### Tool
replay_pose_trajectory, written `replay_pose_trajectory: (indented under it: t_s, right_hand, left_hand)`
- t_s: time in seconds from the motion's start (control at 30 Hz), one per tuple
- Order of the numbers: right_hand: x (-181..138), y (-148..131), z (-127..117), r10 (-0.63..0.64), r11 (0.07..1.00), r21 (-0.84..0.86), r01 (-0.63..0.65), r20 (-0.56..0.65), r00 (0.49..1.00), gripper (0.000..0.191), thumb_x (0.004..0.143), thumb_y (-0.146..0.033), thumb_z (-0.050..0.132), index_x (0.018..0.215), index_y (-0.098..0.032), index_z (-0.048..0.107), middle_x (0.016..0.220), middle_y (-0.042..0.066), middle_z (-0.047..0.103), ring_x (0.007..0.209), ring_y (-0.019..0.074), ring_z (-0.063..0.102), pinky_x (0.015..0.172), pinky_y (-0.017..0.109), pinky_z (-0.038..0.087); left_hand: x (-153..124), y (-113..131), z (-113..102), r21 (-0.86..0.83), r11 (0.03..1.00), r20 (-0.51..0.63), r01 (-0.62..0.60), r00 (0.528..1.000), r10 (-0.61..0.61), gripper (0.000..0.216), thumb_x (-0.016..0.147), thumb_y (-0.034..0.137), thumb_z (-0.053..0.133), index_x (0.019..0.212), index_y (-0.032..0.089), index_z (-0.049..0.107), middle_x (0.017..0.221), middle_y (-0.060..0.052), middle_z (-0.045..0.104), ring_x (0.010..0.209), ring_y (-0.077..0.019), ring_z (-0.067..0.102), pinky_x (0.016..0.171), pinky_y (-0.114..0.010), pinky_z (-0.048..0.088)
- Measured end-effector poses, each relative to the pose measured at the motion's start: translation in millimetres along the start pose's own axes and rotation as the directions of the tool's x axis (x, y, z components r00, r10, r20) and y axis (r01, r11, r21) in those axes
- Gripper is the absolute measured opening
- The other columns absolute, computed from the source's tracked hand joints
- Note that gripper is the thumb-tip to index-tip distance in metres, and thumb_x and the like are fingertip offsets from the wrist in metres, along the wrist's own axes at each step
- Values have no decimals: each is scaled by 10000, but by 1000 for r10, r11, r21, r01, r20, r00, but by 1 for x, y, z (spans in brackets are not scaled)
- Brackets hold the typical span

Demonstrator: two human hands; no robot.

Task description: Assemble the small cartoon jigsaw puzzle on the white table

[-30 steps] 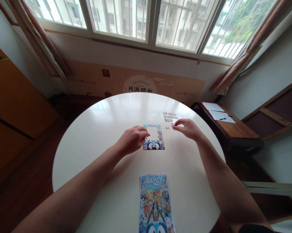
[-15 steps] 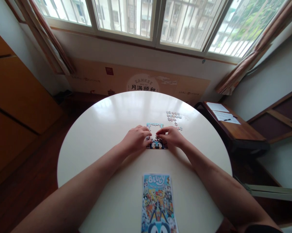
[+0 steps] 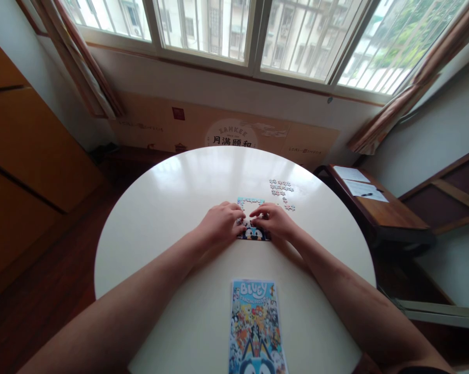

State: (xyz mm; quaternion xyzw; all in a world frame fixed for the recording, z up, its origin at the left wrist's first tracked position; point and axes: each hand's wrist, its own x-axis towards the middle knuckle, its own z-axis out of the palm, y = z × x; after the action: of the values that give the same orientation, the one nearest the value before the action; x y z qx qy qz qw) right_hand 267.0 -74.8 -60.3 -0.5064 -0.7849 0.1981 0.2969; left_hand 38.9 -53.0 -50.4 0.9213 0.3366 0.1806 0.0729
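Note:
A partly assembled jigsaw puzzle (image 3: 253, 234) lies flat on the white round table (image 3: 156, 208), with a blue cartoon dog face along its near edge and a bare gap inside its frame. My left hand (image 3: 222, 221) rests at its left side, fingers spread and fingertips on the border. On the right, my right hand (image 3: 277, 221) reaches over the puzzle, thumb and index finger apart at the inner edge of the filled part. The fingers cover parts of both side borders. Loose jigsaw pieces (image 3: 282, 186) lie beyond my right hand, several of them in rows.
A Bluey picture sheet (image 3: 255, 322) lies on the table between my forearms. To the right stands a wooden side table (image 3: 393, 208) with papers (image 3: 361, 189) and a pen on it. Windows and a printed cardboard panel (image 3: 195, 127) are behind the table.
My right thumb and index finger have parted slightly over the puzzle, where a dark piece showed at their tips. My left hand stays in place. The whole view has shifted a little.

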Motion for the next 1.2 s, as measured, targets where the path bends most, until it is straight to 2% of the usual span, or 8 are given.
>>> replay_pose_trajectory:
  t_s: [0.13, 0.27, 0.37, 0.47, 0.6, 0.7, 0.93, 1.2]
  right_hand:
    - [0, 3, -5, -10, 1000, 28, 12, -71, 997, 174, 835, -235, 716, 997, -239, 779, 890, 37, 721, 811, 175, 637, 790, 322, 510]
    - [-3, 13, -26, 16, 999, 47, -2, -304, 953, 196, 901, -302, 616, 974, -215, 775, 906, 63, 735, 769, 185, 618, 736, 332, 512]
    - [-8, 29, -49, 103, 994, 72, -78, -493, 864, 235, 883, -340, 618, 975, -193, 777, 913, 77, 749, 717, 187, 600, 701, 342, 515]
    - [-15, 50, -75, 164, 986, 82, -148, -679, 716, 274, 869, -348, 605, 982, -167, 776, 903, 92, 755, 747, 204, 624, 716, 352, 520]
    - [-20, 79, -96, 229, 967, 109, -232, -776, 588, 321, 840, -328, 586, 1026, -142, 768, 941, 107, 755, 793, 216, 645, 736, 351, 523]
    - [-20, 93, -97, 284, 948, 124, -291, -743, 606, 341, 812, -331, 595, 1041, -148, 769, 955, 103, 753, 781, 213, 637, 754, 357, 527]
    - [-17, 96, -79, 288, 921, -38, -388, -602, 745, 320, 803, -269, 570, 1016, -188, 794, 951, 75, 764, 746, 201, 619, 817, 372, 525]
    - [-15, 102, -65, 286, 909, -95, -407, -567, 772, 319, 799, -211, 554, 1012, -175, 790, 899, 69, 764, 728, 193, 618, 802, 352, 528]
  left_hand:
    - [0, 2, -2, -5, 1000, 16, 23, 1000, -23, 187, 876, 339, 696, 1026, 238, 742, 1170, -56, 719, 1059, -275, 624, 885, -440, 541]
    - [0, 5, -3, 14, 1000, 1, 10, 1000, -10, 210, 908, 310, 662, 1085, 229, 740, 1224, -83, 699, 1105, -286, 616, 927, -466, 535]
    - [1, 7, -1, 33, 998, -10, -44, 999, 44, 256, 927, 314, 645, 1158, 249, 733, 1322, -103, 649, 1197, -299, 578, 1013, -505, 492]
    - [2, 6, 3, 47, 994, 15, -94, 996, 93, 270, 933, 318, 642, 1183, 290, 739, 1406, -103, 594, 1272, -315, 535, 1070, -529, 450]
    - [3, 4, 6, 62, 991, 46, -122, 992, 119, 252, 935, 306, 641, 1156, 326, 759, 1440, -88, 569, 1299, -317, 522, 1093, -524, 433]
    - [3, 4, 6, 80, 989, 52, -128, 991, 124, 238, 947, 319, 625, 1137, 339, 767, 1437, -74, 573, 1299, -312, 525, 1090, -518, 438]
    - [8, 7, 10, 94, 988, 45, -126, 991, 122, 217, 962, 325, 602, 1088, 319, 779, 1409, -67, 594, 1298, -291, 523, 1089, -486, 444]
    - [11, 10, 14, 39, 991, 42, -130, 991, 128, 231, 975, 338, 579, 1106, 293, 764, 1443, -74, 561, 1322, -290, 488, 1107, -487, 406]
